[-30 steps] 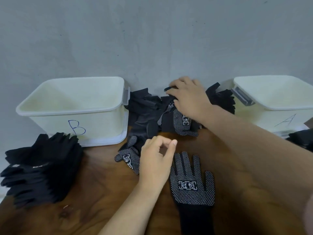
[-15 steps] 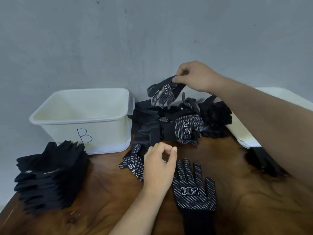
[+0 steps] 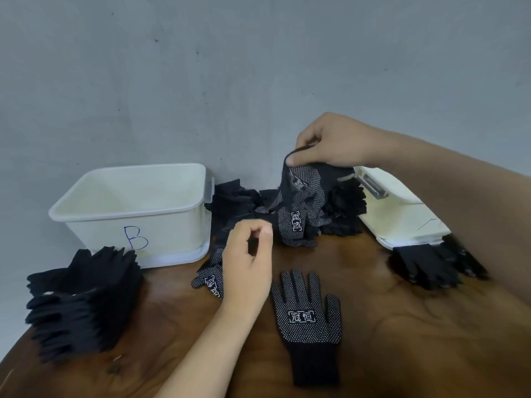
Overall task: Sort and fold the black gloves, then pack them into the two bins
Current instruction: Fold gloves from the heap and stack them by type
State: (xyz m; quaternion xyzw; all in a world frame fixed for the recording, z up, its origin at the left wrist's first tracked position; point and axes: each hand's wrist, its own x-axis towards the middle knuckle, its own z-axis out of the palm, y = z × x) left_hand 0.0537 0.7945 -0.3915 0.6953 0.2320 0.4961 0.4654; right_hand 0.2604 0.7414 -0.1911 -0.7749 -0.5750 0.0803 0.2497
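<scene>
**A dotted work glove being lifted from a loose heap between two bins**

A person is sitting at a dark wooden table (image 3: 402, 340), looking down at their own two bare hands. The right hand (image 3: 333, 139) is pinching a black dotted glove (image 3: 304, 182) by its upper edge and holding it in the air above a loose pile of gloves (image 3: 258, 208) lying against the wall, between a white bin marked B (image 3: 135, 214) on the left and a second white bin (image 3: 399, 214) on the right, partly hidden by the right forearm. The left hand (image 3: 248, 262) is hovering just in front of the pile, thumb and forefinger closed together on nothing that can be seen.

The lifted glove is hanging crumpled, its long axis running roughly downward, and its lower end is reaching the pile; which end is being pinched cannot be told. A flat glove (image 3: 307, 314) is lying on the table near the person, dotted palm up, its long axis running front to back, fingers pointing away toward the wall and cuff toward the person.

Two neat glove stacks are sitting on the table: a tall stack (image 3: 83, 300) in front of bin B and a smaller stack (image 3: 431, 265) in front of the other bin.

A likely risk: the hanging glove could snag its neighbours and drag them off the heap, or slip from the light pinch.
</scene>
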